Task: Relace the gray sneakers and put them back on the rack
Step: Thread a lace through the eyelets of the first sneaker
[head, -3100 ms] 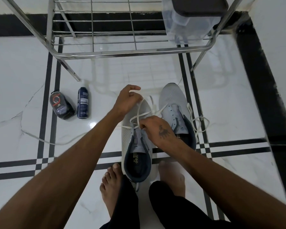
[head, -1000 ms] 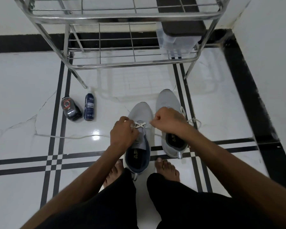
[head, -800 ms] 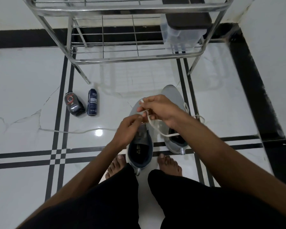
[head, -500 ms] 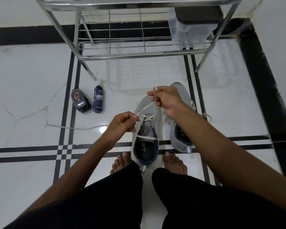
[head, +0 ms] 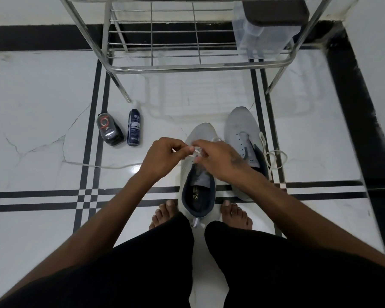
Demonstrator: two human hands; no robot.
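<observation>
Lace work is what I am doing right now, bent over the near gray sneaker [head: 199,174] that sits on the white floor [head: 42,107] between my bare feet. My left hand [head: 162,158] pinches one end of the white lace [head: 195,152] and my right hand [head: 216,161] pinches the other end, so each grip is closed on lace, right over the top of the shoe's tongue. I think I am making the knot or pulling the last cross snug. To do it well, I should pull both ends the same amount, so the lace sits flat and the shoe does not slide. I should keep the ends short in my fingers so they do not slip away. The other gray sneaker [head: 242,138] stands just beside it on the right, and its loose lace [head: 273,156] spills onto the floor, so I guess that one needs doing next. The metal rack [head: 198,67] waits ahead of me, with a clear box [head: 262,41] on its right side. A dark bottle [head: 135,127] and a small dark jar [head: 109,130] lie off to the left, well apart from the shoes. One more stray lace [head: 102,166] lies on the floor near my left arm.
</observation>
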